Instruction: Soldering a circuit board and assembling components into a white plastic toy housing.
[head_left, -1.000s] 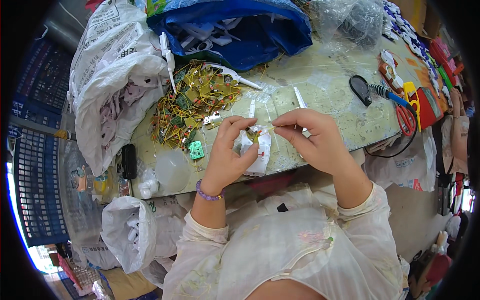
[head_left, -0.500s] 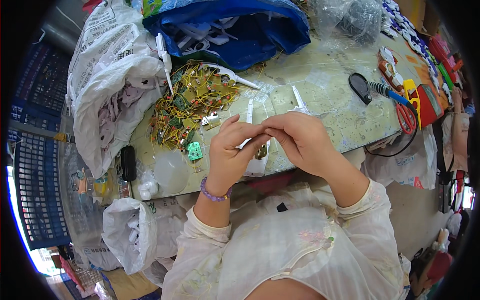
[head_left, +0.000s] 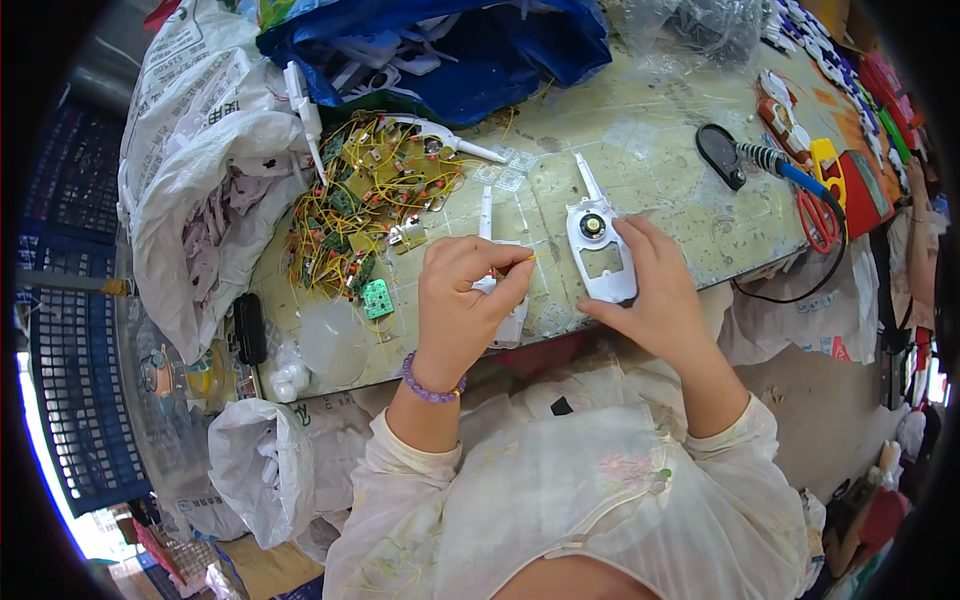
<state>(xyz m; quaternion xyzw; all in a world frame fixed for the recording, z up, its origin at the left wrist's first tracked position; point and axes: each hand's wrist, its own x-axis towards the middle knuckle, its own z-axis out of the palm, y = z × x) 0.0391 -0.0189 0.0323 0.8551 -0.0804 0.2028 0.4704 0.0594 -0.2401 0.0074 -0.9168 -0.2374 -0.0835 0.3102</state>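
Note:
My left hand [head_left: 468, 292] is closed in a pinch, with the end of a thin yellow wire [head_left: 538, 256] poking out past the fingertips. Behind and below that hand lies a white plastic housing half [head_left: 510, 328], partly covered by it. My right hand [head_left: 655, 285] grips a second white plastic housing half [head_left: 577, 228] from its right side, fingers on the upper edge and thumb at the bottom. This housing lies on the table, with a narrow stem pointing away from me and a round black speaker [head_left: 593, 226] above an open cut-out.
Left of my hands lies a heap of wired circuit boards [head_left: 345, 215], with a loose green board [head_left: 377, 298] nearby. A blue bag [head_left: 500, 75] of white parts stands behind, a white sack [head_left: 200, 140] at left. A soldering iron [head_left: 770, 165] rests at right.
My hands have moved apart from being fingertip to fingertip. The right one has come down onto the right housing, whose speaker now shows; the left keeps its pinch.

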